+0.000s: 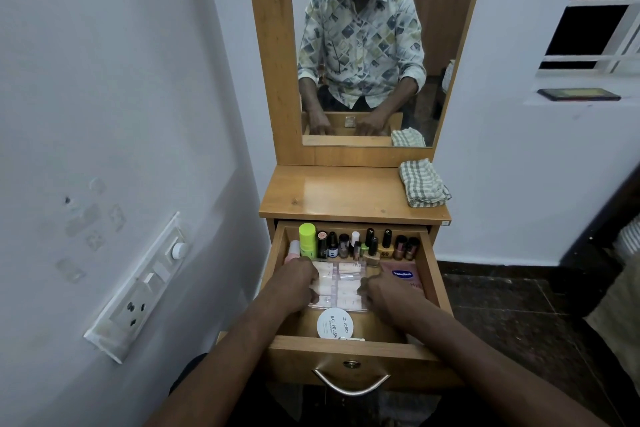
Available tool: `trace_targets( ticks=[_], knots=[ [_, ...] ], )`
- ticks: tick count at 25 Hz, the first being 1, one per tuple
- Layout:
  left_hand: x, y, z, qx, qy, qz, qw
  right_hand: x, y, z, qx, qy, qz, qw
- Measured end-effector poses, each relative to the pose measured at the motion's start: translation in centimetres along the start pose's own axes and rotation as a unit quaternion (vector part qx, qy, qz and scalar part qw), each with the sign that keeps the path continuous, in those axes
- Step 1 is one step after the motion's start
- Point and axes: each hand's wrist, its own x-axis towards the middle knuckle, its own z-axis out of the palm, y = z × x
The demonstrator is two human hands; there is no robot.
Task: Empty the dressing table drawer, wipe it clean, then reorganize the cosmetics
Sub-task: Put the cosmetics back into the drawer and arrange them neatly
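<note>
The wooden drawer (434, 274) of the dressing table stands pulled out. Along its back stand several nail polish bottles (372, 246) and a lime green tube (307, 240). In the middle lies a clear plastic tray of small pale tubes (341, 282). My left hand (296, 282) grips the tray's left edge with curled fingers, and my right hand (384, 289) grips its right edge. A round white nail polish remover lid (334, 322) lies near the drawer front. A pink Vaseline pack (403, 276) lies at the right.
A folded checked cloth (420, 184) lies on the right of the wooden tabletop (339, 192). The mirror (363, 45) above reflects a person. A switchboard (138, 288) sits on the left wall. The drawer handle (349, 383) faces me.
</note>
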Motion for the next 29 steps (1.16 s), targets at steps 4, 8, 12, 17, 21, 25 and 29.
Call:
trace_targets(
  ticks=[4,8,12,17,21,25,29],
  knots=[
    [-0.1,0.2,-0.3,-0.006,0.011,0.005,1.000,-0.5,0.1,-1.0,0.057,0.033,0.022,0.998],
    [-0.5,0.7,-0.3,-0.008,0.067,0.000,0.998,-1.2,0.1,-1.4,0.084,0.057,0.053,0.993],
    [-1.3,2.5,-0.3,0.005,0.114,0.009,0.993,-1.9,0.0,-1.6,0.098,0.080,0.074,0.989],
    [-2.4,2.9,0.9,0.069,0.035,0.036,0.996,-2.8,-0.5,-1.1,0.077,0.026,0.062,0.995],
    [-3.6,2.9,1.0,0.009,0.016,-0.005,1.000,-2.8,-0.6,-0.6,0.052,0.010,0.050,0.997],
    [-3.2,2.3,0.8,0.016,0.018,0.005,1.000,-2.9,-0.7,-0.7,0.040,0.007,0.052,0.998],
    [-3.9,2.4,-1.1,0.027,0.101,0.035,0.994,-3.2,-0.1,-1.7,0.083,0.048,0.062,0.993]
  ],
)
